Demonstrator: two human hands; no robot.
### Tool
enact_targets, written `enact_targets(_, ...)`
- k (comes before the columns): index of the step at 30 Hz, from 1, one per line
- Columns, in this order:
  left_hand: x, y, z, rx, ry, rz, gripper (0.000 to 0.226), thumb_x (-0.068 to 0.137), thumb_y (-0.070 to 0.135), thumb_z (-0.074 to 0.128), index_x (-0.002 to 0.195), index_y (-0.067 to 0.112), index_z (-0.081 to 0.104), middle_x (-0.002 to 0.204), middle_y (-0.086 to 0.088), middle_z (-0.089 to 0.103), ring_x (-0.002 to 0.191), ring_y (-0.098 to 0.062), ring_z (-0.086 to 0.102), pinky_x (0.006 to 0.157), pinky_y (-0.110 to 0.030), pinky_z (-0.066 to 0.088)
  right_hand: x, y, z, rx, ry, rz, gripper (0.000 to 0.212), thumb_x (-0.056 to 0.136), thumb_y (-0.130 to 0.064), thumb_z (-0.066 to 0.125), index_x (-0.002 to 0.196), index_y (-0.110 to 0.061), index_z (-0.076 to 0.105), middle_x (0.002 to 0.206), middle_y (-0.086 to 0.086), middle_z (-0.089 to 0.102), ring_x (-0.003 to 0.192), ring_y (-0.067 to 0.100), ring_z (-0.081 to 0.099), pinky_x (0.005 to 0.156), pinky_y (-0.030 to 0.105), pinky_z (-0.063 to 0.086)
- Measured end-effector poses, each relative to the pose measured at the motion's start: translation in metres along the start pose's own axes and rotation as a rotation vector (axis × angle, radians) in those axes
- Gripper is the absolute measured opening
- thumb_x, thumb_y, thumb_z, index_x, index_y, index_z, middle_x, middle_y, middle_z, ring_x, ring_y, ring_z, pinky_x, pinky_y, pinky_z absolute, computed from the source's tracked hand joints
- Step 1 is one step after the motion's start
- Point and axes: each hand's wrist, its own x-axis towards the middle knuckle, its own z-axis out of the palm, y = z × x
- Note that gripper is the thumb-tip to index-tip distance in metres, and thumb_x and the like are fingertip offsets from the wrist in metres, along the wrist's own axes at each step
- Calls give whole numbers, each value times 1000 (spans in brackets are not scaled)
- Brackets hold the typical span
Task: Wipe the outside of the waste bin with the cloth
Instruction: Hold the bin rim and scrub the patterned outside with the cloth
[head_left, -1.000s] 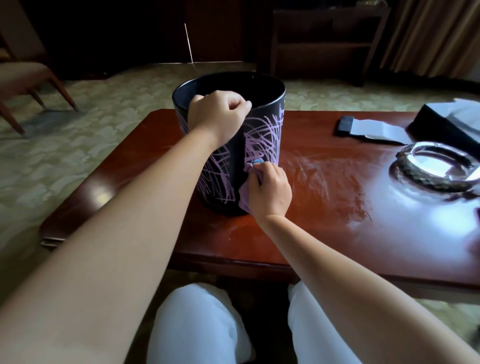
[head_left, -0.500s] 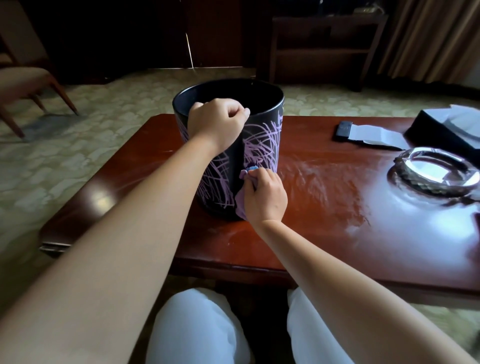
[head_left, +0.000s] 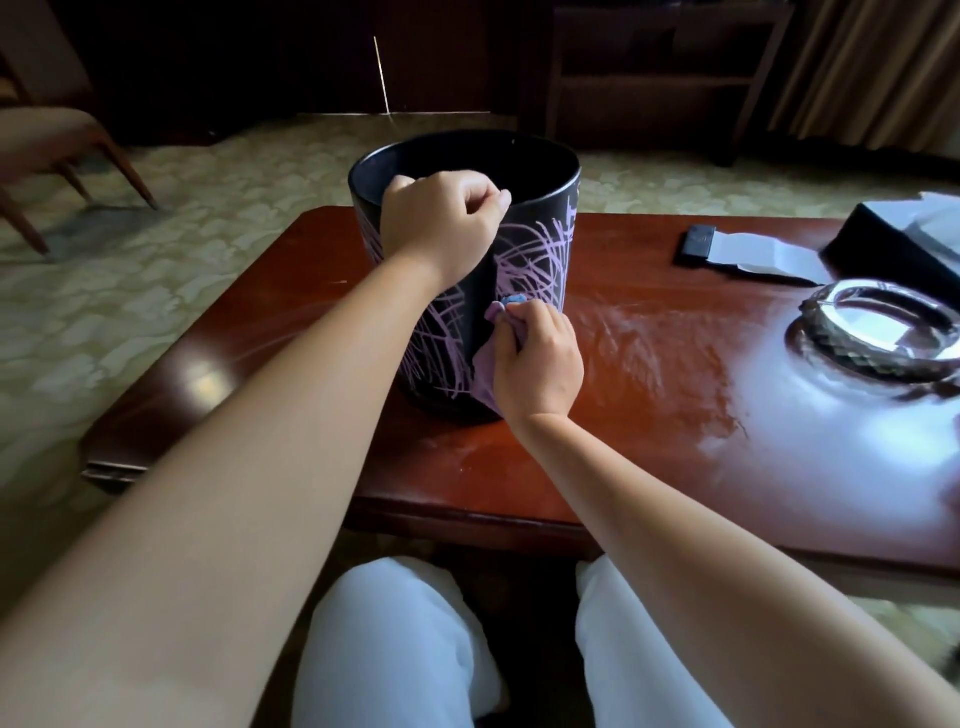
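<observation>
A: Nearest the camera?
B: 2 knees in white trousers (head_left: 395, 644), tucked under the near edge of the table (head_left: 519, 467)

A: And up on the wood?
B: Right hand (head_left: 540, 358) low against the near right side of the bin (head_left: 535, 218), fingers curled round a bunched purple cloth (head_left: 485, 369) and pressing it to the black wall, just above the base. A bit of blue poking out at the top of the bunch

A: Other hand?
B: Left hand (head_left: 441, 223) up at the near rim, fingers hooked over the edge and thumb clamped outside, gripping the bin

A: Where exactly, that bin?
B: Upright on the reddish-brown table, toward the left half, black with scribbled purple lines

A: Further right?
B: Pale smears on the polish beside the bin, then a glass ashtray (head_left: 878, 332); behind it a white paper (head_left: 763, 254) with a dark end, and a dark tissue box (head_left: 904, 244) at the edge of view

A: Beyond?
B: Patterned carpet (head_left: 156, 291), a wooden chair (head_left: 57, 150) far left, a dark shelf unit (head_left: 654, 78), curtains (head_left: 878, 67) far right
</observation>
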Motion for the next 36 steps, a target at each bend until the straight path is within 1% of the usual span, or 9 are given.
enact_targets(4, -4, -5, 3, 28, 44, 58, 35, 90, 40, 41, 60, 24, 46, 52, 9, 44, 67, -13, 47, 88, -31, 29, -11, 5, 1, -16, -36, 0, 8, 83, -12, 57, 79, -11, 64, 81, 3, 66, 80, 24, 60, 57, 21, 26)
enact_targets(9, -9, -3, 4, 51, 92, 71, 29, 93, 40, 42, 68, 28, 48, 65, 9, 51, 83, -20, 56, 86, -30, 28, -3, -1, 0, 27, 21, 44, 4, 81, -10, 61, 79, -9, 65, 82, 5, 67, 81, 27, 59, 59, 25, 29)
enact_targets(11, -11, -3, 5, 58, 125, 84, 29, 93, 39, 42, 68, 29, 49, 64, 10, 49, 82, -22, 56, 82, -32, 29, -2, -5, 0, 35, 38, 43, 4, 81, -10, 62, 79, -8, 65, 82, 6, 67, 81, 27, 59, 59, 25, 29)
enact_targets(13, -13, -4, 8, 58, 176, 103, 33, 93, 37, 44, 67, 22, 58, 61, 8, 50, 79, -24, 57, 78, -32, 30, -4, -4, 1, 24, 29, 35, 3, 81, -10, 62, 80, -8, 65, 81, 6, 66, 81, 27, 59, 58, 25, 28)
enact_targets(17, -16, -5, 11, 45, 249, 149, 32, 92, 34, 47, 77, 16, 70, 71, 2, 68, 78, -25, 59, 76, -31, 28, -4, -3, 0, 45, 27, 46, 4, 82, -9, 62, 80, -8, 65, 81, 6, 67, 81, 26, 59, 58, 20, 23)
enact_targets(20, -14, -5, 8, 27, 206, 147, 33, 93, 36, 46, 85, 17, 71, 83, 2, 71, 87, -25, 59, 81, -32, 28, -2, -5, -1, 68, 40, 49, 5, 82, -9, 62, 79, -9, 65, 81, 4, 67, 81, 24, 58, 58, 18, 23)
enact_targets(24, -10, -6, 4, 17, 116, 106, 30, 95, 38, 47, 95, 20, 71, 97, 5, 70, 100, -21, 55, 87, -28, 23, -2, -6, -2, 67, 30, 50, 4, 82, -9, 62, 80, -9, 65, 82, 5, 67, 83, 25, 59, 58, 20, 24)
enact_targets(33, -10, -3, 1, 8, 68, 52, 29, 96, 38, 47, 101, 23, 71, 106, 8, 68, 106, -17, 53, 92, -26, 22, -2, -8, -6, 34, -23, 80, 7, 86, -11, 59, 84, -9, 66, 88, 4, 67, 88, 23, 58, 58, 18, 22)
enact_targets(36, -10, -3, 1, 9, 68, 44, 29, 96, 39, 46, 102, 23, 70, 106, 8, 68, 108, -17, 52, 94, -26, 22, 4, -12, -7, 62, 36, 69, 6, 85, -10, 61, 83, -9, 67, 85, 4, 67, 83, 22, 58, 57, 19, 21)
